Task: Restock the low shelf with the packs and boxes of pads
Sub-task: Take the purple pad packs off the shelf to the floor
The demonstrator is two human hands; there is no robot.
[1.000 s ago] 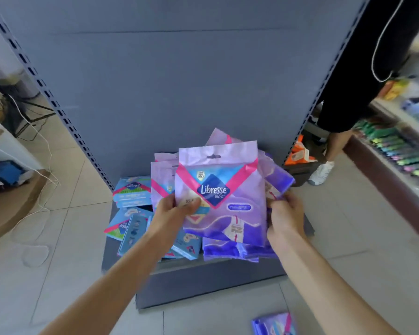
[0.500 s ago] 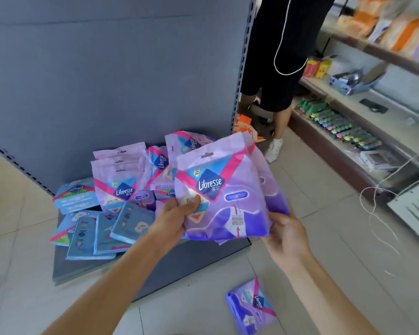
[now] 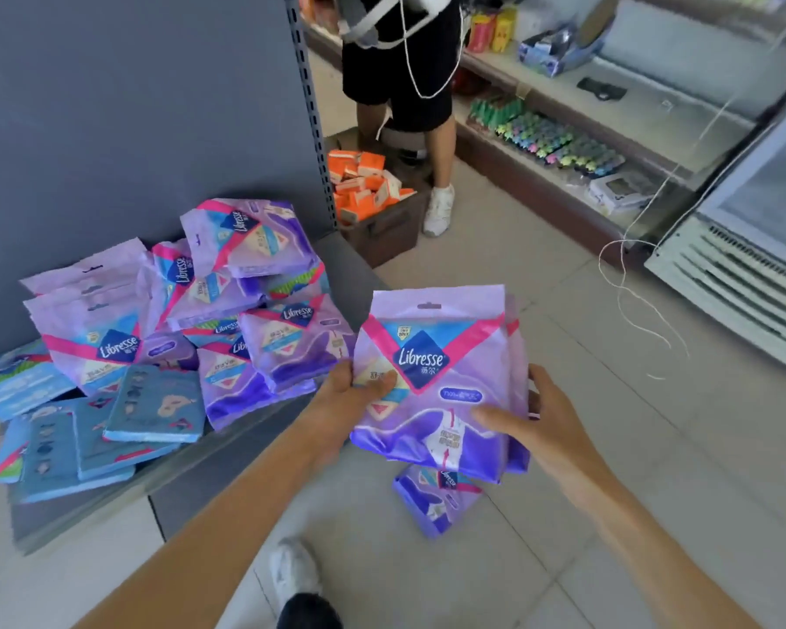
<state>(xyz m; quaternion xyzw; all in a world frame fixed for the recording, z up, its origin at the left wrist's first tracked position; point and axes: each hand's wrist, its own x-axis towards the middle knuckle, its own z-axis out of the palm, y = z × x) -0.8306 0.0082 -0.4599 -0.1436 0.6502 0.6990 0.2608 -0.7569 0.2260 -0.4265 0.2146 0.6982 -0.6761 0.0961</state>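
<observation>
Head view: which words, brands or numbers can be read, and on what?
"Libresse": held purple pack
"Libresse": upright pack on the low shelf
"Libresse": tilted pack in the pile
Too blurred: packs' small print, blue boxes, orange boxes.

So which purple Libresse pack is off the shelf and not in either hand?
The pack on the floor tiles, directly beneath the held packs; the other packs lie piled on the low shelf.

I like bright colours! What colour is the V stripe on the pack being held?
Bright pink, on the purple pack; clearest in the head view.
</observation>
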